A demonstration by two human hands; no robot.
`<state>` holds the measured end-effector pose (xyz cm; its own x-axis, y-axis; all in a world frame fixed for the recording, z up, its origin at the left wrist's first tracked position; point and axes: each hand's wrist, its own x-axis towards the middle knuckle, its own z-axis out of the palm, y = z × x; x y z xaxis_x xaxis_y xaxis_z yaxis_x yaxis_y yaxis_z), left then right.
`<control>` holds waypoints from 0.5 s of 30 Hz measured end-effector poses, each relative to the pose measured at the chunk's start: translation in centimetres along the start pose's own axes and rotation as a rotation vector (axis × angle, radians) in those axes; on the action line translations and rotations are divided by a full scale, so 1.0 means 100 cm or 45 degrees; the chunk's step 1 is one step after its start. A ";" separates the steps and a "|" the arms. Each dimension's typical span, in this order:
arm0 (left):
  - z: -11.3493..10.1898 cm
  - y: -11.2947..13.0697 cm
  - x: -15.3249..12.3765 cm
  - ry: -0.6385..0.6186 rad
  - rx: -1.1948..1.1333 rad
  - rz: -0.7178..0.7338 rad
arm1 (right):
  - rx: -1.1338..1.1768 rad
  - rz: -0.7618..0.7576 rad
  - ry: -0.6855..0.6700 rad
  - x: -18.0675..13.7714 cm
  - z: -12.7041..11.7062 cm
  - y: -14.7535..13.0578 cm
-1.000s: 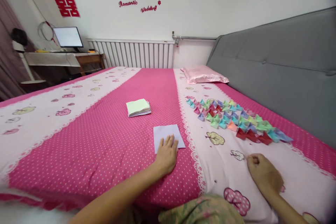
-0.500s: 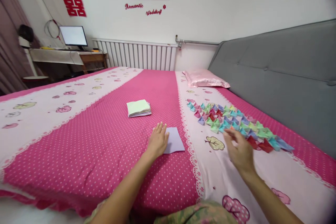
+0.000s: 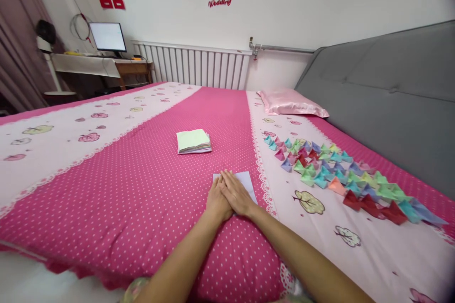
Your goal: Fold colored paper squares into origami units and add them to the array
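My right hand [image 3: 237, 194] has come over from the folded paper shapes [image 3: 330, 170]. Now it lies beside my left hand [image 3: 216, 201], so both hands are on one sheet of paper [image 3: 249, 181]. My grip is loose, with my fingers straight and pressing down flat. The sheet is pale purple. It lies flat on the pink bed [image 3: 142, 189], mostly hidden under my hands.

The left forearm [image 3: 179, 258] and right forearm [image 3: 300, 255] are bare, as are the left hand [image 3: 216, 201] and right hand [image 3: 237, 194]; a sliver of green, pink-flowered garment [image 3: 132, 289] shows at the lower edge
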<state>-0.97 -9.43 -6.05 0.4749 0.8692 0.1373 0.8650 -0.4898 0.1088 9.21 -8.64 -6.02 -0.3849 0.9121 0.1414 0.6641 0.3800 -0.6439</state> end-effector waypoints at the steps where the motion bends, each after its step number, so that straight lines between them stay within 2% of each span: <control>1: 0.001 0.000 0.000 0.000 -0.003 0.004 | -0.024 0.008 -0.007 -0.003 0.000 0.005; 5: 0.003 0.000 0.000 0.005 0.003 -0.035 | -0.166 0.072 -0.027 -0.013 -0.006 0.016; 10: 0.000 0.000 -0.003 0.026 0.017 -0.179 | -0.383 0.130 -0.003 -0.020 -0.014 0.024; 15: -0.003 -0.007 -0.010 0.049 0.021 -0.293 | -0.439 0.202 0.060 -0.029 -0.021 0.031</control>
<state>-2.14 -10.00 -5.97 0.2583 0.9547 0.1479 0.9526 -0.2772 0.1252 13.75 -9.75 -6.84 -0.2354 0.9667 0.1000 0.8928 0.2558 -0.3709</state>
